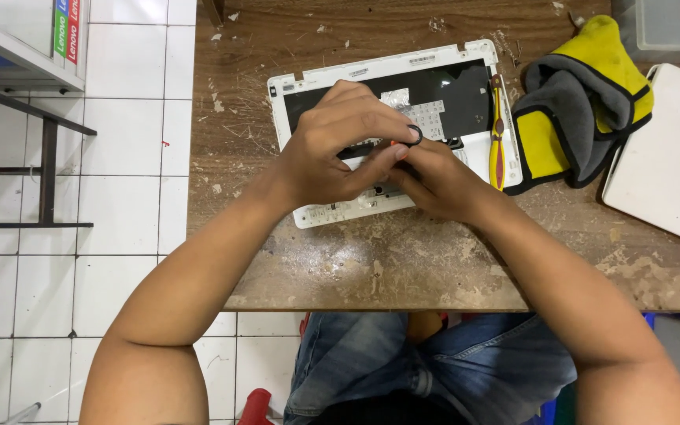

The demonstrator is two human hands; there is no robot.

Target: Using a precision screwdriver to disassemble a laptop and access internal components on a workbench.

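Note:
A white laptop base (312,85) lies on the worn wooden table (403,260), its black inner panel and a silver patch exposed. My left hand (340,149) hovers over its middle, fingers curled, with a black ring on one finger. My right hand (434,177) meets it from the right, fingertips pinched together over the base's lower middle. A small orange tip shows between the two hands; what carries it is hidden. Whether either hand grips something is unclear.
A yellow-handled screwdriver (497,134) lies on the base's right side. A yellow and grey cloth (584,102) sits to the right, next to a white lid (670,165). A grey bin (670,27) stands at the back right. White floor tiles and a metal shelf (25,79) are on the left.

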